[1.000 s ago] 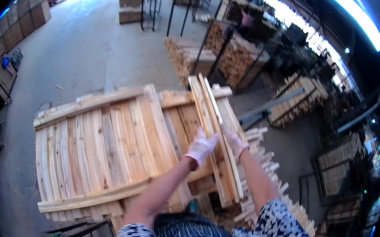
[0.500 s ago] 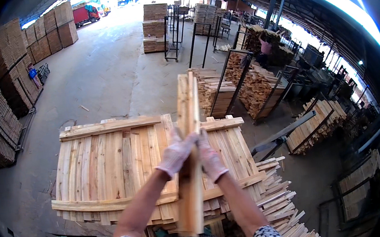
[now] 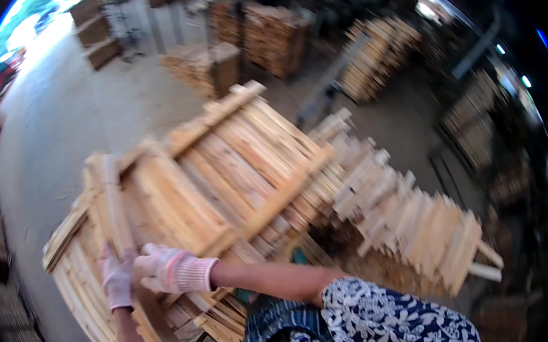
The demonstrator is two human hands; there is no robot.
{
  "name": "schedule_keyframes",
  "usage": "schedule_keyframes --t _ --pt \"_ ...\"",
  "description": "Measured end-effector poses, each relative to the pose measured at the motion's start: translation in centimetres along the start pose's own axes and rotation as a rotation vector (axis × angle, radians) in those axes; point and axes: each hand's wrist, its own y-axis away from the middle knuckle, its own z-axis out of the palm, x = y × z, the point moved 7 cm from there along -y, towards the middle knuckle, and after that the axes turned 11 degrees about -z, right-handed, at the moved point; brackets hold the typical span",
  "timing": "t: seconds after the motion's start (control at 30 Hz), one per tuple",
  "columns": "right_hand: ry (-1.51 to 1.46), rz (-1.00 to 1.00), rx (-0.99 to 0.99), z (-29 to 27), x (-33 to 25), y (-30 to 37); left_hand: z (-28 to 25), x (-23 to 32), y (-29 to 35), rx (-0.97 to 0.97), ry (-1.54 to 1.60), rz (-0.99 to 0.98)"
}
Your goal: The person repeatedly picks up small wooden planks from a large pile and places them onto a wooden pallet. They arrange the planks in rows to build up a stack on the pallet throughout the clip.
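Note:
In white knit gloves, my left hand (image 3: 117, 281) and my right hand (image 3: 169, 269) close around a few long wooden boards (image 3: 114, 198) from either side. The boards lie on edge or tilted over the left part of a waist-high stack of pale slats (image 3: 235, 151); blur hides whether they rest on it. My right forearm reaches leftward across the front of the stack. One narrow crosspiece (image 3: 289, 186) lies across the near ends of the slats, another (image 3: 218, 117) across their far ends.
To the right runs a long pile of loose slats (image 3: 420, 222) with uneven ends. Farther off are stacked timber bundles (image 3: 276, 37), a slanted rack of boards (image 3: 379, 56) and a metal beam (image 3: 332, 85). Concrete floor (image 3: 91, 117) surrounds the stack.
My view has swung to the right. Both hands have carried the boards from the middle of the stack toward its left part, and the boards are lower now.

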Motion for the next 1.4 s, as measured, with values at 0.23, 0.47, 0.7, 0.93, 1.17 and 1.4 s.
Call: schedule_keyframes --t 0.23,0.47,0.7,0.93,1.17,1.4 --pt "0.209 -0.415 0.563 -15.6 -2.7 15.1 0.6 0.5 -1.2 0.133 -0.110 0.050" --pt "0.322 0.233 0.761 -22.3 13.8 39.0 3.8 23.8 17.7 0.096 0.257 0.701" --pt "-0.375 1.503 0.816 -7.7 31.3 72.0 35.3 41.4 40.1 -0.931 -0.378 0.997" --pt "-0.527 1.786 0.777 0.5 33.8 82.3 59.1 41.9 43.9 -1.488 -0.367 0.640" --pt "-0.354 2.047 1.011 2.6 45.4 90.3 82.4 43.3 32.7 -0.977 -0.332 0.591" --pt "-0.465 2.026 1.521 11.8 55.4 98.5 98.0 46.9 27.8 -0.828 -0.325 0.574"
